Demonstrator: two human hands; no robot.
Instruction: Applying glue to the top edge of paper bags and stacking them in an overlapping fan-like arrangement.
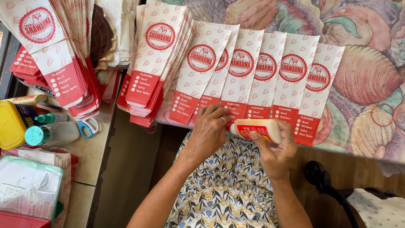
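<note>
My right hand (276, 152) grips a white glue bottle (255, 128) with a red and yellow label, held sideways with its tip pointing left. My left hand (211, 126) rests at the bottle's tip, fingers curled over the lower edge of a white and red paper sleeve. Several such paper sleeves (270, 76) lie fanned side by side on a patterned cloth (367, 71) just beyond both hands. A thick stack of the same sleeves (156, 59) lies to their left.
A further bundle of sleeves (55, 55) tied with a rubber band lies on the left counter. Near it are blue-handled scissors (87, 126), a teal-capped bottle (50, 134), a yellow container (10, 124) and plastic-wrapped packs (27, 185). A loose rubber band (382, 115) lies on the cloth at right.
</note>
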